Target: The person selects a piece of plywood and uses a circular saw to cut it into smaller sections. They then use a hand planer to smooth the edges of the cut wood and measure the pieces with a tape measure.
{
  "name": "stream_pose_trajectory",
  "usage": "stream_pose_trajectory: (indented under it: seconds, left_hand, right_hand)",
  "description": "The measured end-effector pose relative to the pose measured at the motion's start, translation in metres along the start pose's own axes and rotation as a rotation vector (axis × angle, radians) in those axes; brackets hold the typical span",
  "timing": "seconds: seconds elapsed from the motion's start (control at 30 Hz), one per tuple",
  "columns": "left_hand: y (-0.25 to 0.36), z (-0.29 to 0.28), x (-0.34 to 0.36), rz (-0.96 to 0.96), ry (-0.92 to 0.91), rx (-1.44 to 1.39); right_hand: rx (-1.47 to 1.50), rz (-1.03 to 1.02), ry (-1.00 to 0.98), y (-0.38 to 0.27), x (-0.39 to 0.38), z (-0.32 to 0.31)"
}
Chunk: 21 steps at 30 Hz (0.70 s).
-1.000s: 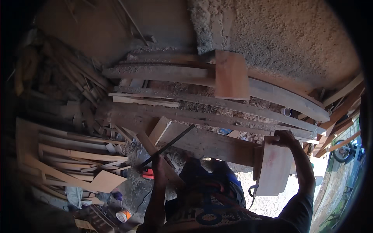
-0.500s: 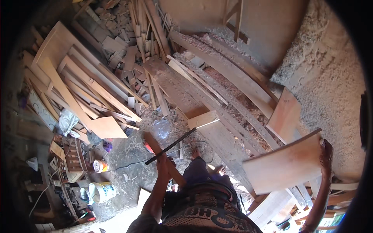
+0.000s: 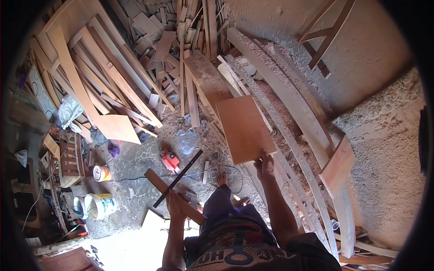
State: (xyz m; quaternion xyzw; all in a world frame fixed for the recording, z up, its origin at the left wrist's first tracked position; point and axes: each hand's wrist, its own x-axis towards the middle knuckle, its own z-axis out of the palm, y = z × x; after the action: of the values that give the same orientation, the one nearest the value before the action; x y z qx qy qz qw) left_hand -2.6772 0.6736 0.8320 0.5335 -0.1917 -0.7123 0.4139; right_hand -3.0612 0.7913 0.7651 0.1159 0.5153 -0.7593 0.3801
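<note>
Left hand (image 3: 174,204) and right hand (image 3: 266,167) apart, a strip (image 3: 158,181) and a bar (image 3: 181,174) are gripped in the former while a board (image 3: 244,128), apparently being positioned over the planks (image 3: 205,74), is grasped at its near edge by the latter, any shift seemingly calling for steady support.

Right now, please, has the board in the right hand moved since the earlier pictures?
Yes, the held board moved away from the leaning board, toward the scrap pile.
</note>
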Motion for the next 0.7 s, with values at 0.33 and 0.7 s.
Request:
stream_pose_trajectory:
  seconds: [0.33, 0.7]
  left_hand:
    - [-0.012, 0.062, 0.018, -0.112, -0.179, -0.021]
    - [-0.016, 0.041, 0.014, -0.048, -0.121, -0.092]
  right_hand:
    - [-0.462, 0.320, -0.003, -0.001, -0.017, 0.009]
    - [-0.321, 0.154, -0.018, 0.015, 0.043, 0.035]
